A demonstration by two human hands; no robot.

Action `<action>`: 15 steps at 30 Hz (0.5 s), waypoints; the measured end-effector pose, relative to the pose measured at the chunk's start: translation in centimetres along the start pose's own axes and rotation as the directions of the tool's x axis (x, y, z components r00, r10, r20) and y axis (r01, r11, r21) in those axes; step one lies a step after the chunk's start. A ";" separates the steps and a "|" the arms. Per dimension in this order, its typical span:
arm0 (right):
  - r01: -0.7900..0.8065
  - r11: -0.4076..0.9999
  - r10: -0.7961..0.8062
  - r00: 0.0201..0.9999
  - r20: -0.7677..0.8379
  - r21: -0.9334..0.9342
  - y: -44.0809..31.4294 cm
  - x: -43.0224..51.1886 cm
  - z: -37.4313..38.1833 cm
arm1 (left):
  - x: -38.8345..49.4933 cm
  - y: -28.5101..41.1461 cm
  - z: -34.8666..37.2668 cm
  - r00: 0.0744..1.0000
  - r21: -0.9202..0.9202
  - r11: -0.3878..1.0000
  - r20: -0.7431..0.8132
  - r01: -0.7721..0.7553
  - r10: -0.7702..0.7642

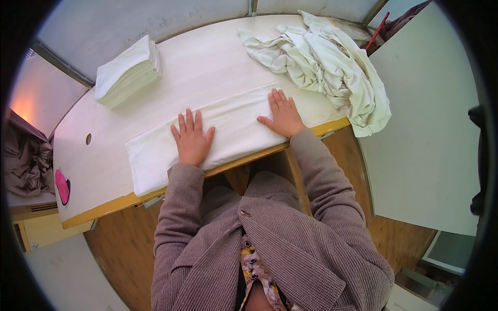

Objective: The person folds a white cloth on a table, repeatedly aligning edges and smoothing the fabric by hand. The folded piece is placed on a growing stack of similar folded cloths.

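Note:
A white cloth (237, 120), folded into a long flat strip, lies along the near edge of a white table (190, 58). My left hand (192, 138) rests palm down on its middle-left part, fingers apart. Farther right, my right hand (282, 114) lies flat near the strip's right end, with the thumb spread. Neither hand grips anything. A thick stack of folded white cloths (128, 74) stands at the back left. At the back right, a loose heap of crumpled white cloth (323, 62) hangs partly over the table's near edge.
A pink item with a dark edge (62, 186) lies at the table's left end, below a round hole (88, 138). Brown gathered fabric (29, 159) is at the far left. A pale panel (420, 128) stands right of the table, near a red rod (377, 32).

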State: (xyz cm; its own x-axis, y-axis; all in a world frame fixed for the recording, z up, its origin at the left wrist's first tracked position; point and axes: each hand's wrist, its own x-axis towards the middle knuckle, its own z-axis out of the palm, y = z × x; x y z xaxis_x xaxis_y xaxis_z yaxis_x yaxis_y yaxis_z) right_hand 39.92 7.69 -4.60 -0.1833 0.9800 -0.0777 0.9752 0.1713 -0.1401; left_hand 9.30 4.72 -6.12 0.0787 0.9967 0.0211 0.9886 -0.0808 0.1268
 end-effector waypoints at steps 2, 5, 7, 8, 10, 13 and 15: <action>-0.100 0.986 0.101 0.995 0.005 -0.132 -0.2 0.7 -0.2 | 0.0 0.0 0.0 1.000 0.007 1.000 -0.007 -0.001 0.001; 0.098 0.989 -0.100 0.995 -0.011 -0.114 -1.4 1.8 0.6 | 0.0 0.0 0.1 1.000 0.000 1.000 -0.003 0.000 0.000; 0.113 0.994 -0.113 0.991 -0.070 -0.008 -1.5 2.2 1.5 | 0.0 0.0 0.1 1.000 -0.017 1.000 -0.003 0.001 -0.001; 0.116 0.993 -0.113 0.989 -0.098 0.021 -0.9 2.7 1.6 | 0.0 0.0 0.1 1.000 -0.027 1.000 -0.003 -0.001 0.001; 0.102 0.994 -0.096 0.987 -0.125 0.041 0.0 3.5 1.6 | -0.1 0.0 -0.1 1.000 -0.034 0.999 0.008 -0.009 0.010; 0.071 0.997 -0.070 0.984 -0.163 0.000 0.2 3.9 1.3 | -0.4 -0.2 -0.7 0.999 -0.063 0.997 0.024 -0.041 0.043; 0.042 0.998 -0.051 0.981 -0.186 -0.053 -1.1 3.2 1.2 | -1.0 -0.6 -1.0 0.996 -0.115 0.991 0.053 -0.069 0.075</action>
State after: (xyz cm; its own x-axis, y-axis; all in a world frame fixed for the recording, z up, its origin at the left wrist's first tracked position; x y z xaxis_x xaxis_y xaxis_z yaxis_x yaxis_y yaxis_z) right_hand 38.16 10.52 -5.87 -0.2066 0.9717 0.1141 0.9718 0.2174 -0.0911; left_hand 8.52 3.72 -5.18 0.1597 0.9869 -0.0223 0.9595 -0.1498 0.2385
